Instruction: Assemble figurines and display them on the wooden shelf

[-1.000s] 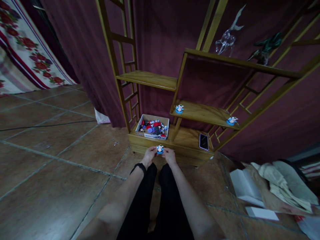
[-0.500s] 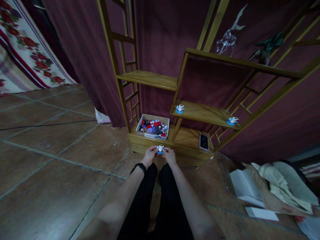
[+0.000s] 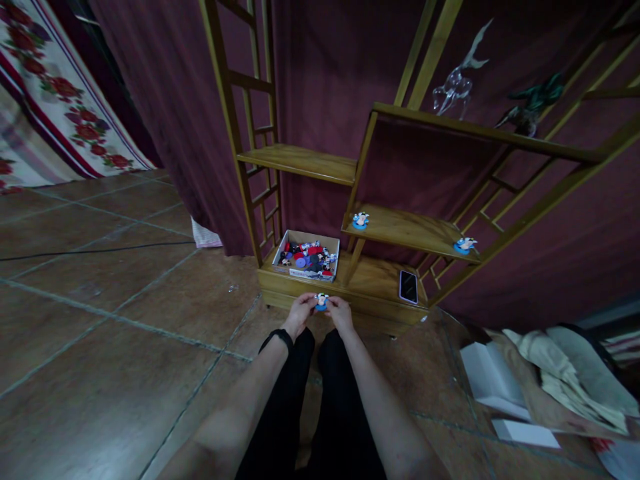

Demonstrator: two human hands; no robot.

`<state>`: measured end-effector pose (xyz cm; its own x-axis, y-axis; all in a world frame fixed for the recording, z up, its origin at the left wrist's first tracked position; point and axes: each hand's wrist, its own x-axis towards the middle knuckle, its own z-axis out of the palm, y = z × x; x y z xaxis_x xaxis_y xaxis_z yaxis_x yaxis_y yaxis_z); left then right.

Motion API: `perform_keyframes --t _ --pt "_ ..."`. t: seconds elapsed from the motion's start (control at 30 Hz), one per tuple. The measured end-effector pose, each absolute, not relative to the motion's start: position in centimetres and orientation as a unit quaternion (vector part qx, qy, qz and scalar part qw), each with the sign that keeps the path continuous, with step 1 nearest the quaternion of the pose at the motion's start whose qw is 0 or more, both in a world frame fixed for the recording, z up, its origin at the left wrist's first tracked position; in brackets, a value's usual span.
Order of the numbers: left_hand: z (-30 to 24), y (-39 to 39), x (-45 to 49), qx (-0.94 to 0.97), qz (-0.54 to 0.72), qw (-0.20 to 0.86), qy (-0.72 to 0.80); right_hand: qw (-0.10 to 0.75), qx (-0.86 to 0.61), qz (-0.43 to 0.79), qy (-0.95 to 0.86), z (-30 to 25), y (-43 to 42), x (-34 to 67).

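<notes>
Between my two hands is a small toy figurine (image 3: 321,302) with a blue base and a white, pale and black body. My left hand (image 3: 301,313) pinches it from the left, and my right hand (image 3: 340,313) grips its right side. Just beyond them, on the cabinet's low top, sits an open cardboard box (image 3: 313,257) full of mixed red, purple, black and white toy pieces. Two similar blue-based figurines stand on the middle shelf, a left figurine (image 3: 360,221) near its left end and a right figurine (image 3: 465,245) at its right corner.
A phone (image 3: 409,287) lies on the cabinet top, right of the box. The wooden shelf unit (image 3: 305,163) rises ahead, with a clear deer ornament (image 3: 454,87) and a dark green ornament (image 3: 535,103) up high. White boxes (image 3: 493,377) and cloth (image 3: 565,380) lie on the floor at right.
The view has shifted very slightly. Both hands stay on the figurine in nearly the same place.
</notes>
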<state>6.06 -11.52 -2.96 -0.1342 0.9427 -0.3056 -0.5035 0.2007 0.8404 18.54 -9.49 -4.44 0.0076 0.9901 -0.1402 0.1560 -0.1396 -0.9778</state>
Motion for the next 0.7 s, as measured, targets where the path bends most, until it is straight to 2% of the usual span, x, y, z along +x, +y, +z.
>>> perform_keyframes --t 0.33,0.7 --pt "-2.90 -11.65 5.63 0.240 0.589 0.633 0.442 0.462 -0.548 0.516 -0.469 -4.50 -9.69 18.56" --pt "-3.20 -11.49 5.50 0.226 0.585 0.639 0.445 0.459 -0.532 0.537 -0.467 -4.22 -9.92 18.53"
